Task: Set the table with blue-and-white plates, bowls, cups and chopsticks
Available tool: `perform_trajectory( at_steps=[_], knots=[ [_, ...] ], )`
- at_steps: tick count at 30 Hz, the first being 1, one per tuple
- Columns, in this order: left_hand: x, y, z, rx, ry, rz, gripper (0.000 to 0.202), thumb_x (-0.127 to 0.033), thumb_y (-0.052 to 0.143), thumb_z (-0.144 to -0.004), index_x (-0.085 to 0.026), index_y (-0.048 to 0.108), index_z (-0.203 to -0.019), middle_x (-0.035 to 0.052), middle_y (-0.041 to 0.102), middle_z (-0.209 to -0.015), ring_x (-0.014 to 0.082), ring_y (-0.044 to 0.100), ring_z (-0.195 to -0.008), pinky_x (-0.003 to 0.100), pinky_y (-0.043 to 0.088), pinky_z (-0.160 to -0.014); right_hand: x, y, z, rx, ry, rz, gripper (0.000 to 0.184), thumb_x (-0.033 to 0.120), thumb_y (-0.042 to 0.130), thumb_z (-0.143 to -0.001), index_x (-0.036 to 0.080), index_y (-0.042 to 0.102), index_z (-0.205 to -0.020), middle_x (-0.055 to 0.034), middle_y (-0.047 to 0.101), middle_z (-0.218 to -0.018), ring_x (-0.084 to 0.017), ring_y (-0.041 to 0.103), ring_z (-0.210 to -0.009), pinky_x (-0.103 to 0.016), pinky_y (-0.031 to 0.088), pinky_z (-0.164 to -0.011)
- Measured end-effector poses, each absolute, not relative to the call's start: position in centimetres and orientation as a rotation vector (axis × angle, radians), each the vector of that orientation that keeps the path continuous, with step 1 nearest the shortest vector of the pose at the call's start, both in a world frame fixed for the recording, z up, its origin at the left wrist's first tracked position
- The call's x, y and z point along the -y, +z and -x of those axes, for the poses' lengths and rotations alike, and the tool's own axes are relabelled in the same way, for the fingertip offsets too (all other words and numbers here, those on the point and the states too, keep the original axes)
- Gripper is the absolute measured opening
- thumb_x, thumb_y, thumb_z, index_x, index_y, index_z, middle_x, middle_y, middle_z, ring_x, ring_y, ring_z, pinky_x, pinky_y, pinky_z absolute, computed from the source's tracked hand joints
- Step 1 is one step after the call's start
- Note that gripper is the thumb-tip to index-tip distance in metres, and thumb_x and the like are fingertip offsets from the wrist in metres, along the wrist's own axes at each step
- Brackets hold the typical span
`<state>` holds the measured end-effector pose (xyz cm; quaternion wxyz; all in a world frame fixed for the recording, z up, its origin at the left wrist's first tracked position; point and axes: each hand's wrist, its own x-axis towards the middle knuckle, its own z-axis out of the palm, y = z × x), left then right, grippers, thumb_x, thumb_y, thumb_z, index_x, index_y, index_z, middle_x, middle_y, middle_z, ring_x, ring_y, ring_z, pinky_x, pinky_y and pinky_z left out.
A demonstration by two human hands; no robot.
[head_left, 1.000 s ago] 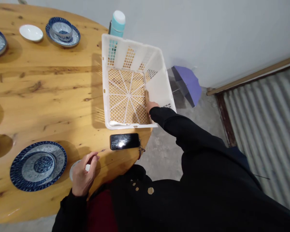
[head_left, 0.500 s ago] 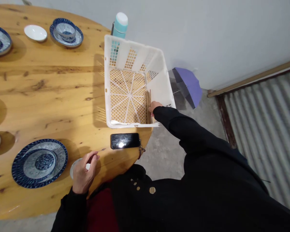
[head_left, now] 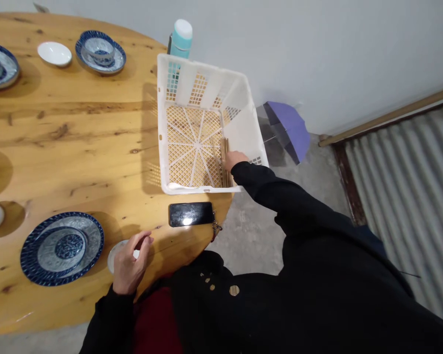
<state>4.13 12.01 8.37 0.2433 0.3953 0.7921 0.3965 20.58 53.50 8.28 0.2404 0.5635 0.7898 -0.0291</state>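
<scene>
My right hand [head_left: 235, 160] reaches into the white plastic basket [head_left: 256, 132], its fingers closed at the bundle of wooden chopsticks [head_left: 225, 178] along the basket's right side. A blurred chopstick slants off to the left of the bundle; my fingertips are partly hidden. My left hand [head_left: 131, 263] rests near the table edge over a small white dish [head_left: 112, 258], mostly covered by it. Its thumb and index finger are bent with a gap between them, and nothing shows in its grasp. Just in front of the basket lies a black phone [head_left: 191, 214] with a strap.
Blue-patterned plates with bowls [head_left: 29, 258] stand on the wooden table [head_left: 107, 147], with a white dish [head_left: 54, 53] at the back. A light-blue bottle [head_left: 180, 42] stands behind the basket. On the floor sits an open purple umbrella [head_left: 293, 128].
My right hand has shifted slightly left at the chopsticks, and one chopstick now slants away to the left of the bundle. My left hand has stayed nearly still.
</scene>
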Motion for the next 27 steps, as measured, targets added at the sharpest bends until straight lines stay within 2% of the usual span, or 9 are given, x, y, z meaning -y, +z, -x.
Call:
perform_trajectory(
  at_steps=[10,19,24,27],
  knots=[
    [-11.9,8.3,-4.3,-2.198,1.100,-1.059,0.030,-0.043,0.054,-0.092,-0.019,0.072,-0.097,0.0020,0.079,-0.082,0.0154,0.074,-0.073,0.023,0.052,-0.070,-54.0,6.1,-17.3,-2.156,-0.252,-1.502,0.044,0.027,0.056,-0.095,0.008,0.060,-0.135,-0.0241,0.063,-0.132,-0.031,0.062,-0.123,-0.038,0.050,-0.102],
    [-12.4,8.1,-4.5,-2.170,1.069,-1.030,0.031,-0.044,0.053,-0.092,-0.021,0.072,-0.096,0.0026,0.079,-0.084,0.0169,0.075,-0.076,0.023,0.053,-0.070,-54.1,6.8,-19.0,-2.109,-0.261,-1.585,0.053,0.042,0.063,-0.092,0.006,0.062,-0.131,-0.0276,0.063,-0.128,-0.035,0.064,-0.117,-0.043,0.050,-0.100],
    [-12.4,8.0,-4.5,-2.179,1.077,-1.028,0.030,-0.044,0.053,-0.092,-0.021,0.072,-0.096,0.0024,0.079,-0.083,0.0170,0.075,-0.075,0.023,0.054,-0.068,-53.9,7.7,-18.4,-2.110,-0.265,-1.631,0.049,0.040,0.061,-0.093,0.006,0.063,-0.129,-0.0271,0.064,-0.127,-0.034,0.063,-0.119,-0.042,0.050,-0.098],
    [-12.2,8.2,-4.3,-2.191,1.080,-1.026,0.027,-0.041,0.055,-0.092,-0.021,0.072,-0.097,0.0023,0.079,-0.084,0.0165,0.075,-0.076,0.023,0.054,-0.071,-53.5,9.8,-17.9,-2.124,-0.250,-1.668,0.045,0.037,0.060,-0.094,0.006,0.065,-0.127,-0.0272,0.066,-0.124,-0.035,0.064,-0.118,-0.041,0.051,-0.096]
  ],
)
